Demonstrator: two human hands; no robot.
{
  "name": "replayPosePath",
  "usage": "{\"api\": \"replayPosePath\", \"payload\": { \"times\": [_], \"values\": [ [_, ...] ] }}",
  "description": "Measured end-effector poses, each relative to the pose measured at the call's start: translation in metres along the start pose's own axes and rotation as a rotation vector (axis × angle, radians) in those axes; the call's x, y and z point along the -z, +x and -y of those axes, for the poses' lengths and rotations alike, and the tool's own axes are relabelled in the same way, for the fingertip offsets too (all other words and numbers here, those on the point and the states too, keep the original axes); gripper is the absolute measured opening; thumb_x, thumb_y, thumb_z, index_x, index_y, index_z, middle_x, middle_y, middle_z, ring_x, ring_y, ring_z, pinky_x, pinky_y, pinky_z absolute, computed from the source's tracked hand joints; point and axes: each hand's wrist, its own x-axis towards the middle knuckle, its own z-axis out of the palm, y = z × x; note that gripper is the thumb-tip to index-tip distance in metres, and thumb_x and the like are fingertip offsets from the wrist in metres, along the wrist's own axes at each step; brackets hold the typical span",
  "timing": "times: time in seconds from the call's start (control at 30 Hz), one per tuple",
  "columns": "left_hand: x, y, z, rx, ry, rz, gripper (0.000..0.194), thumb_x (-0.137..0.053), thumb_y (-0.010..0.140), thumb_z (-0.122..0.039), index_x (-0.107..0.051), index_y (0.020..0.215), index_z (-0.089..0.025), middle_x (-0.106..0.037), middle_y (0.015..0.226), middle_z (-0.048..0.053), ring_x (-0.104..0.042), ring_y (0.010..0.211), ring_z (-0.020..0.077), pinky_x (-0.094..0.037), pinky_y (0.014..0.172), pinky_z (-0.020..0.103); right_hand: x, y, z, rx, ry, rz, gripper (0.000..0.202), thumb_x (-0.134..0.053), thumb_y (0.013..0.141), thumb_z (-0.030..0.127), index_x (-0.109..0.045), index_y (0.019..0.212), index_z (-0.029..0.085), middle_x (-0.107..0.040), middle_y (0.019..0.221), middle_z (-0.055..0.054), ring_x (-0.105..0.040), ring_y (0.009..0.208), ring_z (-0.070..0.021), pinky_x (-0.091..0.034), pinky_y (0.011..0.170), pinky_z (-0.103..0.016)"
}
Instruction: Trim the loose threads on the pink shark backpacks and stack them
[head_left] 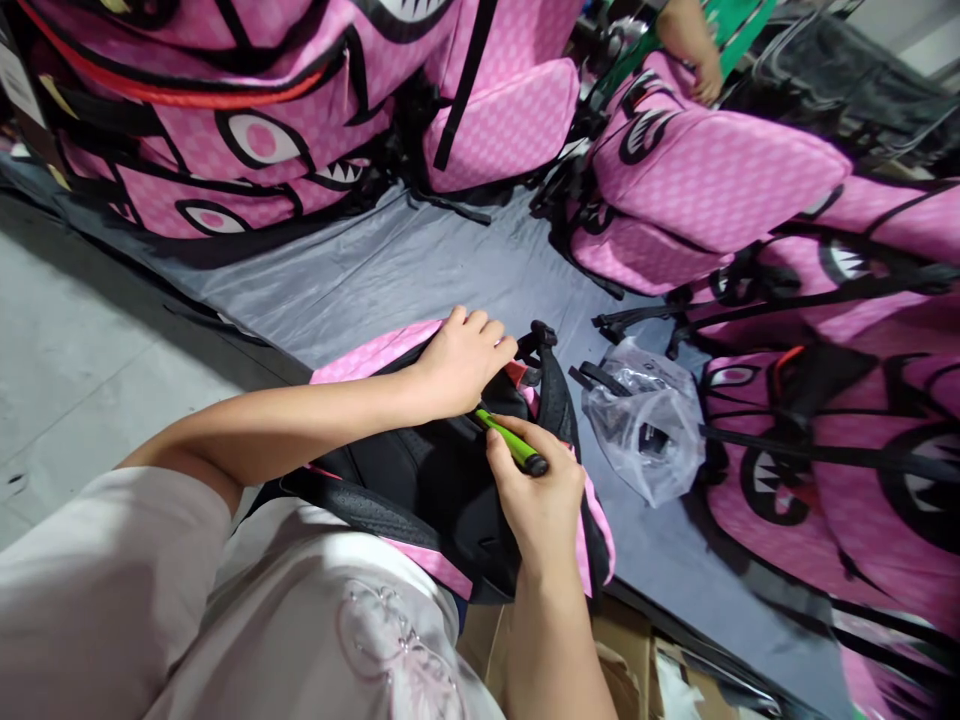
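Note:
A pink and black backpack [427, 485] lies at the table's near edge against my body, its black padded side and straps facing up. In my right hand [540, 490] is a green tool with a black end [514, 443], its tip pointing at the fabric beside my left hand. My left hand [465, 362] rests on the upper part of the backpack, fingers curled over its far edge; what they grip, if anything, is hidden. Just right of the backpack sits a clear plastic bag [649, 425] with small black pieces inside.
Pink backpacks with eye and teeth prints are piled at the back left [262, 140], back right [720, 180] and right [825, 450] of the grey-covered table [450, 260]. Another person's hand [705, 78] touches a far backpack. Cardboard [626, 640] lies below the near edge.

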Motion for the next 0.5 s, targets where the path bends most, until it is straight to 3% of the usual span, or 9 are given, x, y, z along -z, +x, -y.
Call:
{"api": "replayPosePath", "payload": {
  "times": [0.37, 0.5],
  "values": [
    [0.005, 0.001, -0.001, -0.014, 0.020, 0.018, 0.054, -0.072, 0.079, -0.042, -0.054, 0.122, -0.015, -0.060, 0.119, 0.012, -0.051, 0.110, 0.0298, -0.034, 0.091, 0.039, -0.004, -0.001, 0.004, -0.020, -0.040, -0.056, 0.015, -0.063, 0.083, 0.031, -0.074, 0.088, 0.022, -0.078, 0.088, -0.006, -0.071, 0.085, -0.0271, -0.047, 0.087, -0.044],
    [0.017, 0.005, 0.012, -0.060, 0.006, 0.160, 0.067, -0.076, 0.077, -0.042, -0.050, 0.133, -0.015, -0.057, 0.130, 0.013, -0.049, 0.118, 0.0303, -0.037, 0.094, 0.038, -0.003, -0.001, 0.002, -0.048, 0.024, -0.023, 0.016, -0.062, 0.083, 0.031, -0.074, 0.090, 0.022, -0.078, 0.087, -0.005, -0.072, 0.082, -0.0263, -0.048, 0.081, -0.041]
  ]
}}
